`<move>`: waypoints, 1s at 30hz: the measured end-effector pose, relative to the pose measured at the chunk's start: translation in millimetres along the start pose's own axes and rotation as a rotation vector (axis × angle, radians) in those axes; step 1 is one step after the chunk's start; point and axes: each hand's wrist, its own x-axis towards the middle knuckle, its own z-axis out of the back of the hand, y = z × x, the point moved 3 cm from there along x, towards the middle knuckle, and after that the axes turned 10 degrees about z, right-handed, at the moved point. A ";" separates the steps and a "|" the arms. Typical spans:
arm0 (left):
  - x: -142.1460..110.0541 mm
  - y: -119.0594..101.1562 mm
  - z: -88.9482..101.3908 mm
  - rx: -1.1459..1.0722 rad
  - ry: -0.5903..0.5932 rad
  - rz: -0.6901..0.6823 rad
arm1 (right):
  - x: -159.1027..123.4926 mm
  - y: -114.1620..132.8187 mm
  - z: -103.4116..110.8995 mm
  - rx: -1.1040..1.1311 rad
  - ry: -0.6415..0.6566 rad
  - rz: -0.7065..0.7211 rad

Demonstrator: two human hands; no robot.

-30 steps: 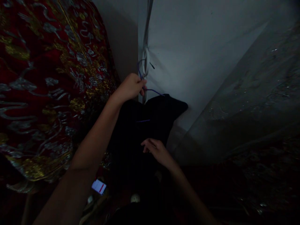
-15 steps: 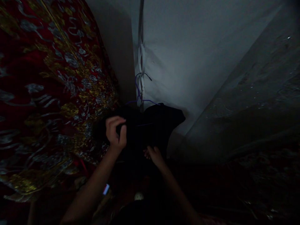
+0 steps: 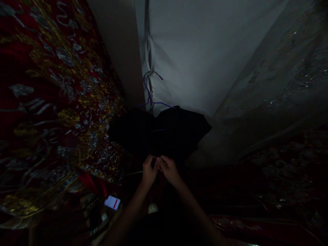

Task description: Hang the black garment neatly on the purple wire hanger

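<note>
A dark short-sleeved garment, perhaps a shirt, hangs on a purple wire hanger. The hanger's hook sits in a white ringed strip on the wall. Low on the garment's front, my left hand and my right hand meet, fingertips nearly touching. Both are closed in a pinch at the dark cloth. Poor light hides exactly which bit of cloth lies between the fingers.
Red fabric with gold and silver embroidery fills the left side. A sheer, sparkling cloth hangs at right. Below are a lit phone and a small pale round object. A pale wall stands behind.
My left hand has come down and right from the garment's upper left to meet my right hand. The garment's left shoulder area is uncovered, and the phone screen shows more fully.
</note>
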 end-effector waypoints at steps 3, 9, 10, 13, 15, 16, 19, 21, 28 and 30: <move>-8.4 -5.1 1.1 -0.027 -0.034 0.016 | -1.6 4.2 0.7 -0.047 0.032 0.023; -10.3 -10.7 3.0 -0.075 -0.047 0.002 | -0.9 10.0 8.6 -0.318 0.009 0.038; -10.3 -10.4 4.2 -0.087 -0.051 -0.004 | -1.5 10.5 8.3 -0.342 0.008 0.048; -12.4 -7.1 7.0 -0.100 -0.056 -0.006 | -4.0 11.1 5.1 -0.266 0.014 0.059; -15.4 -5.1 7.5 -0.092 -0.061 -0.002 | -5.0 10.3 3.3 -0.135 0.022 0.020; -17.2 -4.7 7.2 -0.084 -0.061 0.001 | -5.3 9.7 3.1 -0.075 0.019 -0.010; -22.9 -6.1 4.8 -0.063 -0.049 0.022 | -6.1 8.2 4.8 -0.013 -0.014 -0.057; -26.1 -8.5 3.2 -0.065 -0.043 0.036 | -7.0 7.9 6.3 -0.076 -0.046 -0.022; -27.9 -10.0 4.0 -0.085 -0.064 0.043 | -6.2 10.7 5.1 -0.233 -0.011 0.023; -28.2 -8.4 3.4 -0.085 -0.073 0.045 | -6.5 10.1 4.4 -0.072 0.056 -0.067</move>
